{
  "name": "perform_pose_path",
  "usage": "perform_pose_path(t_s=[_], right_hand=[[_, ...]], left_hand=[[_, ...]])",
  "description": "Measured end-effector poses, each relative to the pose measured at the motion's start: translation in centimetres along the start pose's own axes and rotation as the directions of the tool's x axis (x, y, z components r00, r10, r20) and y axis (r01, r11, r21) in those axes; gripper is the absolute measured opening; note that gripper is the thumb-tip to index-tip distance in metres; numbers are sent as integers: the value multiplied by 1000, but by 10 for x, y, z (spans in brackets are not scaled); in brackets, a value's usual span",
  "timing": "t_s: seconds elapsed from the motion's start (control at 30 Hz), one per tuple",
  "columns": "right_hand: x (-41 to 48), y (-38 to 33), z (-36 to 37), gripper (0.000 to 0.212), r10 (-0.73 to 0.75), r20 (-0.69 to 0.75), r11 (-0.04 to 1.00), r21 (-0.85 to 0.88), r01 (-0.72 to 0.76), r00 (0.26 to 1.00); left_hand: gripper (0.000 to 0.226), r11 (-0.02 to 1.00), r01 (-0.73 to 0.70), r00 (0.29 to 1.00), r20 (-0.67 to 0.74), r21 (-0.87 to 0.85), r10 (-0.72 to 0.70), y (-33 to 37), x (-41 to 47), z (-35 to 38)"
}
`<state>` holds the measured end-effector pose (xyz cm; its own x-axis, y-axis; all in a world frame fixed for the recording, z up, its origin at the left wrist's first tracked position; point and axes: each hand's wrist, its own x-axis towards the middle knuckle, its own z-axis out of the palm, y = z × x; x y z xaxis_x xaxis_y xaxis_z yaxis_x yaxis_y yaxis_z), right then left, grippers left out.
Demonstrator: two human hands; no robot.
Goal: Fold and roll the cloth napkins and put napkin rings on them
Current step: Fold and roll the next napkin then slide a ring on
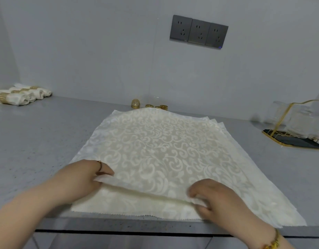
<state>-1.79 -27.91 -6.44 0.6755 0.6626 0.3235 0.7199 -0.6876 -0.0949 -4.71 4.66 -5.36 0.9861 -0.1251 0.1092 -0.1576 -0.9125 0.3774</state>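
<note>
Near the front edge of the counter (38,141), a left hand (83,177) and a right hand (221,198) are each pinching the raised near hem of the top napkin (155,150) on a flat stack (137,207), bare counter spreading either side, gold napkin rings (156,106) sitting just beyond its far edge.

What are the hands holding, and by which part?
The top cream scroll-patterned cloth napkin, by its near edge: the left hand pinches it toward the left, the right hand toward the right.
</note>
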Motion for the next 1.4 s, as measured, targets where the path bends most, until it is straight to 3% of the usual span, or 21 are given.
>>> perform_pose_path(t_s=[0.13, 0.17, 0.23, 0.43, 0.5, 0.6, 0.67, 0.7, 0.77, 0.9, 1.03, 1.1, 1.3, 1.4], right_hand=[[-16, 22, -33, 8, 215, -38, 971, -99, -218, 976], [-19, 27, -39, 19, 286, -37, 954, -79, -288, 958], [-27, 36, -45, 34, 417, 16, 895, 164, -414, 909], [-33, 39, -78, 42, 518, 26, 739, 490, -462, 855], [-30, 38, -88, 41, 536, 6, 718, 523, -459, 844], [-16, 44, -82, 32, 525, 80, 793, 315, -522, 847], [-2, 54, -73, 21, 563, 125, 799, 170, -576, 817], [4, 60, -68, 19, 584, 129, 790, 135, -598, 802], [21, 74, -59, 23, 621, 126, 766, 112, -633, 774], [45, 96, -38, 29, 712, 125, 661, 213, -719, 691], [71, 115, -19, 25, 776, 24, 600, 279, -750, 630], [88, 124, -15, 23, 780, 11, 595, 296, -747, 626], [127, 154, -4, 30, 765, 114, 594, 257, -763, 634], [137, 166, 13, 21, 761, 122, 585, 296, -755, 637]], left_hand=[[36, 977, 118, 990, -59, -177, -130, -28, -7, -13], [34, 962, 119, 987, -73, -245, -141, -31, -7, -15], [14, 919, 123, 984, -71, -375, -161, -33, -8, -18], [79, 737, 148, 989, 116, -659, -94, -25, -20, -42], [74, 767, 179, 982, 166, -617, -95, -20, -20, -54], [51, 957, 211, 965, 200, -201, -171, -16, -7, -57], [22, 962, 270, 958, 92, 38, -272, -18, 12, -48], [20, 950, 307, 950, 37, 52, -309, -21, 20, -42], [31, 928, 369, 929, -23, -53, -371, -32, 41, -32], [9, 879, 308, 901, -186, -363, -392, -46, 67, -19], [8, 869, 259, 883, -261, -422, -391, -59, 93, -15], [21, 859, 253, 884, -254, -445, -392, -70, 109, -17], [29, 870, 232, 893, -260, -435, -368, -93, 144, -12], [27, 849, 224, 888, -260, -478, -380, -103, 152, -8]])
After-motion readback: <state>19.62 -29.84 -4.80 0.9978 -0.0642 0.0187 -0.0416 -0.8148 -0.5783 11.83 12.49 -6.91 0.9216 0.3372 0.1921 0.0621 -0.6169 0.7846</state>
